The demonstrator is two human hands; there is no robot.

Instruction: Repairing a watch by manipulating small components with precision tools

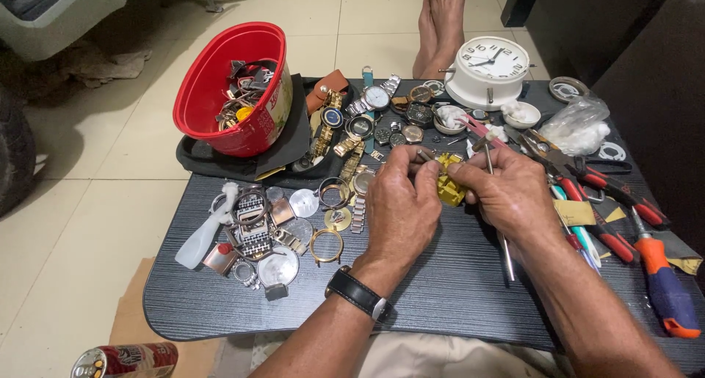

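Dark tabletop (455,290) strewn with watch parts. Left hand (400,205) and right hand (507,194) both pinching yellow holder block (449,183) at centre; thin tool (493,169) gripped in right. Mid-adjustment, probably; steadiness needed.

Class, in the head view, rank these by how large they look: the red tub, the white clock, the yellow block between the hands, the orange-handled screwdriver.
Largest to smallest:
1. red tub
2. white clock
3. orange-handled screwdriver, though nearness to the camera may enlarge it
4. yellow block
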